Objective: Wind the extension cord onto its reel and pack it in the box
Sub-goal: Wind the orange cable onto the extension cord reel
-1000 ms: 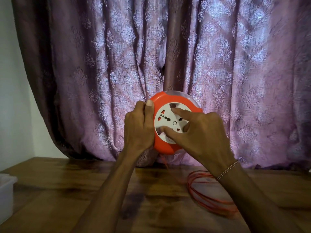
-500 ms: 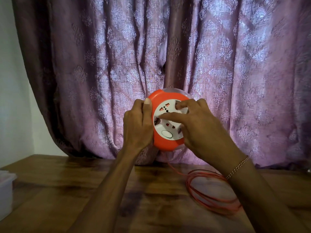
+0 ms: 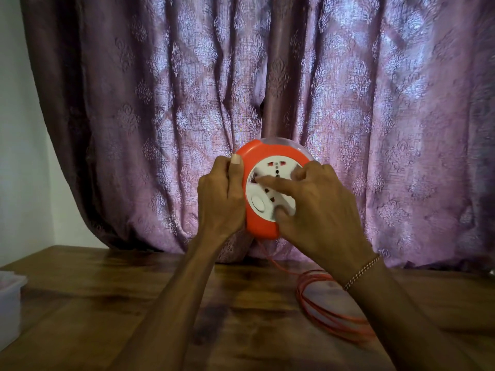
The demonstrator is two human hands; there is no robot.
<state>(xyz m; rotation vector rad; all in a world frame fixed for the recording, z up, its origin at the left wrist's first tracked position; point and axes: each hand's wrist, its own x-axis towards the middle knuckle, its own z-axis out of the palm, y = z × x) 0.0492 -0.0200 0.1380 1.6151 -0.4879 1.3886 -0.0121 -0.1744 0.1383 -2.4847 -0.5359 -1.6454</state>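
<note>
An orange reel (image 3: 257, 223) with a white socket face (image 3: 270, 194) is held upright in the air in front of the curtain. My left hand (image 3: 222, 199) grips its left rim, thumb along the edge. My right hand (image 3: 318, 210) lies over the white face, index finger and thumb pressed into it, fingers curled on the disc. An orange cord (image 3: 329, 311) hangs from the reel's bottom and lies in loose loops on the wooden table (image 3: 134, 303) at the right, partly hidden by my right forearm.
A white plastic box (image 3: 9, 303) stands at the table's left edge, cut off by the frame. A purple patterned curtain (image 3: 267, 89) hangs close behind the reel. A pale wall (image 3: 18, 156) shows at the left.
The white socket face has turned under my right hand's fingers, its round button moving from lower middle to lower left. The cord loops on the table have shifted slightly. My left hand stayed put.
</note>
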